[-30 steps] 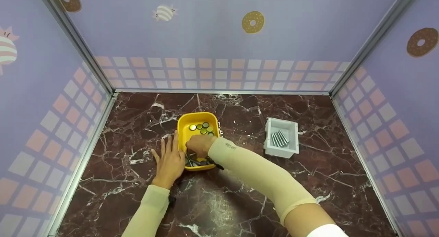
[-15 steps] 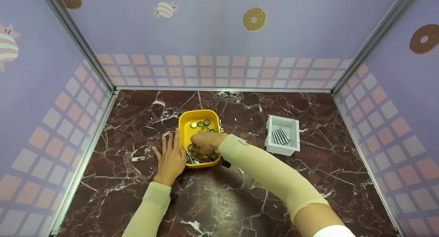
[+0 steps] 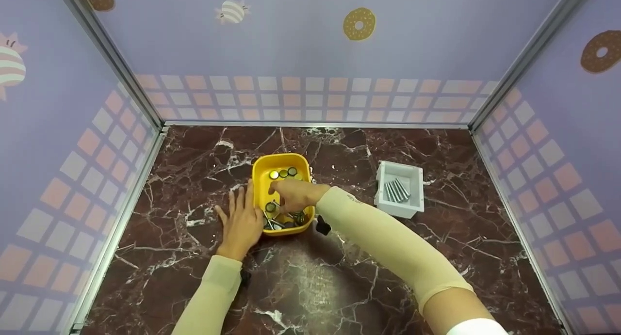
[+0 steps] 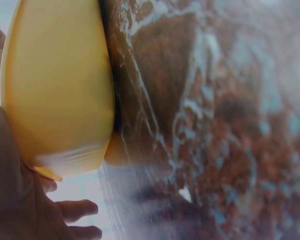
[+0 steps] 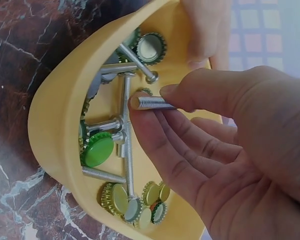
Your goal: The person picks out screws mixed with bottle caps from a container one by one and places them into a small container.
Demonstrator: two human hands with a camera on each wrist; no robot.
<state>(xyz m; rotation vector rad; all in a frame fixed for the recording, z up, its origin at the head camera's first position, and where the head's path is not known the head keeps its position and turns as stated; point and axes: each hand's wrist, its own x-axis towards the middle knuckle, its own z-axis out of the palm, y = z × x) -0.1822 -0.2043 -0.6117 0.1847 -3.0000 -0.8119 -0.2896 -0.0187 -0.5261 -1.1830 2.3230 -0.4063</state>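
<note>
My right hand (image 3: 297, 195) is inside the yellow bin (image 3: 262, 180), over its near half. In the right wrist view its thumb and fingers pinch a silver bolt (image 5: 151, 103), threaded end showing and the rest hidden by the fingers. Below it lie more bolts (image 5: 127, 120) mixed with bottle caps, among them a green cap (image 5: 99, 150) and several gold caps (image 5: 119, 198). Straight-fingered, my left hand (image 3: 241, 228) rests along the bin's left side. The left wrist view shows the bin's outer wall (image 4: 60, 85) with fingers (image 4: 79, 210) spread beside it.
To the right stands a white box (image 3: 420, 192) with several bolts (image 3: 397, 190) lying side by side in it. Several caps (image 3: 284, 173) lie at the bin's far end. Patterned walls (image 3: 310, 44) enclose the dark marbled tabletop (image 3: 194, 286) at the back and sides.
My right hand has shifted slightly right and lifted from among the bolts and caps at the bin's near end, uncovering more of them. The left hand stays against the bin.
</note>
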